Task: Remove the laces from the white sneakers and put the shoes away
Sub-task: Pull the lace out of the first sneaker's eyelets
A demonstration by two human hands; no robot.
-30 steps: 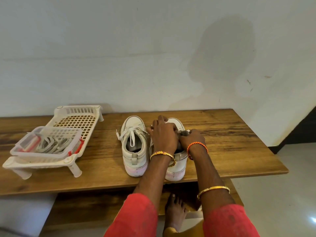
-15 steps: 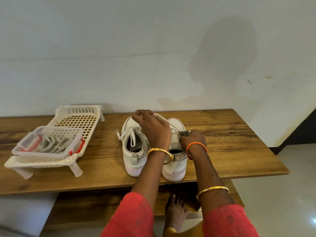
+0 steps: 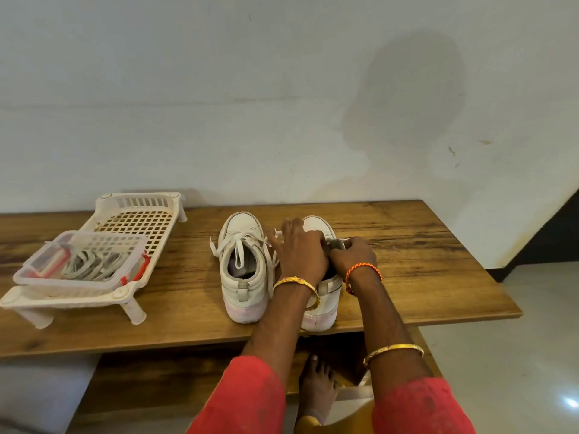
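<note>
My left hand (image 3: pixel 299 252) pinches the lace (image 3: pixel 277 233) at twelve o'clock; my right hand (image 3: pixel 352 253) grips the right sneaker (image 3: pixel 322 297), whose length runs six to twelve.

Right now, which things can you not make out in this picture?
- Head view: laces of the right white sneaker, covered by the left hand and right hand.
- What the fingers pinch: hidden.
- Grey loops in the clear plastic box: too small to identify.
</note>
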